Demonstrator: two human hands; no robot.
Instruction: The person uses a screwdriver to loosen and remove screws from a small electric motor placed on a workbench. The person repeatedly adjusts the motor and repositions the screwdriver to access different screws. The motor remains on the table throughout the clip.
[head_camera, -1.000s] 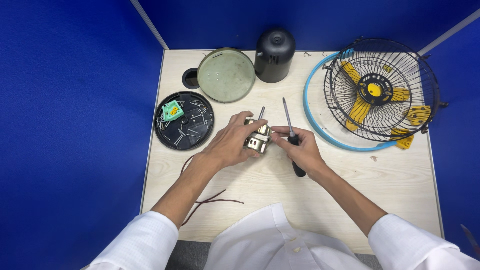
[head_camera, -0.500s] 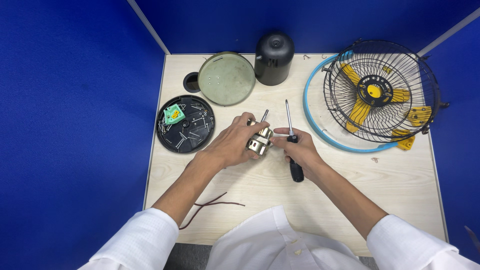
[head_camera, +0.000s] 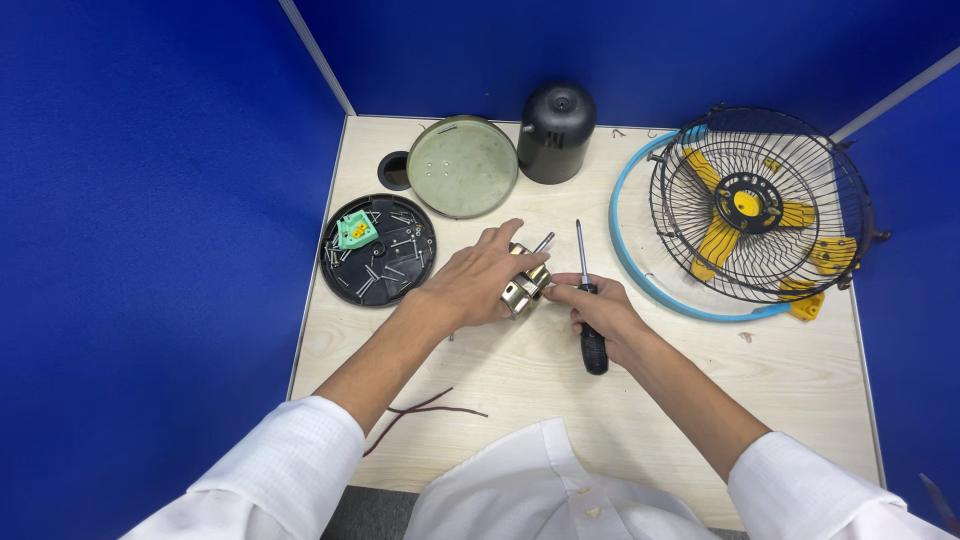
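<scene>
My left hand (head_camera: 478, 280) grips a small metal fan motor (head_camera: 524, 290) with a thin shaft pointing up and away, held just above the wooden table (head_camera: 800, 380). My right hand (head_camera: 600, 310) touches the motor's right side with its fingertips while holding a screwdriver (head_camera: 588, 300) with a black handle, whose blade points away from me. Both hands meet at the middle of the table.
A black round base cover (head_camera: 378, 250) holding several screws and a green part lies at the left. Behind are a grey-green disc (head_camera: 462, 166), a black motor housing (head_camera: 556, 132) and a table hole (head_camera: 394, 171). A wire fan guard (head_camera: 760, 205) with yellow blades sits right. Dark wires (head_camera: 430, 410) lie near me.
Both hands with the motor and screwdriver stay together at the table's middle; the motor has turned slightly in my left hand, and the view has shifted a little.
</scene>
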